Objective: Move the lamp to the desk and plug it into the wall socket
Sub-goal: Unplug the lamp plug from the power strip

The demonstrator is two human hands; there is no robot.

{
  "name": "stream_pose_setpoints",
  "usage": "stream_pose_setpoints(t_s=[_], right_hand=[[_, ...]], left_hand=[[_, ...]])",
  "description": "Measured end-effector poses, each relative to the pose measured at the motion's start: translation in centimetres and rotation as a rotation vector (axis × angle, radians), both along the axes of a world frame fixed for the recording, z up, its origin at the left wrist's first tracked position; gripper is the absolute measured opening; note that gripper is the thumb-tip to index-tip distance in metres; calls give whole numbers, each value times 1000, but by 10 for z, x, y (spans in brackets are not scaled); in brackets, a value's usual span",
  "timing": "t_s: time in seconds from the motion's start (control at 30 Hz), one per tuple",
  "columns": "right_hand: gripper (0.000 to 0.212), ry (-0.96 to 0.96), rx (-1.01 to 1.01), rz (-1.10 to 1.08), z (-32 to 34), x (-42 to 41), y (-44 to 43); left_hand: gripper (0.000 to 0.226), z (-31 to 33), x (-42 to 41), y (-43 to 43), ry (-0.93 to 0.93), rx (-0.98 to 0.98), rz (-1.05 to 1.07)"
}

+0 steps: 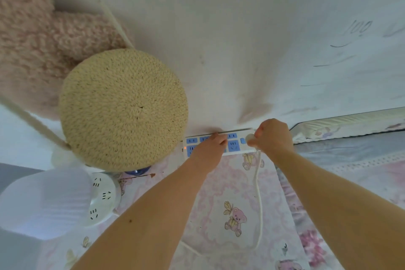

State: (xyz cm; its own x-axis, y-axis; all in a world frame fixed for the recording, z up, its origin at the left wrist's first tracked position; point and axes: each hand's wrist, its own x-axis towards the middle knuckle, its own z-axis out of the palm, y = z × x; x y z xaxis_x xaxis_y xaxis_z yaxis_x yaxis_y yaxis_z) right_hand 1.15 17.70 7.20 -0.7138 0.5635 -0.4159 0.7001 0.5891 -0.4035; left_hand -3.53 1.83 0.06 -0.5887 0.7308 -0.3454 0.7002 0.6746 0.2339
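Observation:
A lamp with a round woven straw shade [123, 108] stands on the desk at the left, seen from above. Against the wall lies a white power strip with blue sockets [233, 146], a small red light lit at its left end. My left hand [209, 147] presses flat on the strip's middle. My right hand [272, 137] grips a white plug [249, 138] at the strip's right end. The white cord [259, 199] runs from the plug down over the desk and curves left.
A pink bear-print cloth [232, 217] covers the desk. A round white socket hub [103, 198] and a white pleated object [43, 201] sit at the left. A pink plush [28, 35] leans on the wall. A bed edge [350, 125] lies at the right.

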Motion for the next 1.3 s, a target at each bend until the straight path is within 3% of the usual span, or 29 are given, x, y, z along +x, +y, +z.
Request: stream_pose_setpoints(t_s=[0.2,0.5,0.8,1.1,1.3], right_hand=[[12,125,-20,4,-11,33,-17],[29,177,-182,-13,-16,63,-38],[24,224,-429,-114,0,79,-72],[31,173,-370,201,14,89,-130],[32,210,-404,299,36,86,-173]], left_hand=[[61,2,11,2,23,-105,4],[62,16,37,-23,41,-2,30],[61,38,73,-80,29,84,265],[58,66,101,-145,75,106,432],[52,94,113,-186,245,175,487]])
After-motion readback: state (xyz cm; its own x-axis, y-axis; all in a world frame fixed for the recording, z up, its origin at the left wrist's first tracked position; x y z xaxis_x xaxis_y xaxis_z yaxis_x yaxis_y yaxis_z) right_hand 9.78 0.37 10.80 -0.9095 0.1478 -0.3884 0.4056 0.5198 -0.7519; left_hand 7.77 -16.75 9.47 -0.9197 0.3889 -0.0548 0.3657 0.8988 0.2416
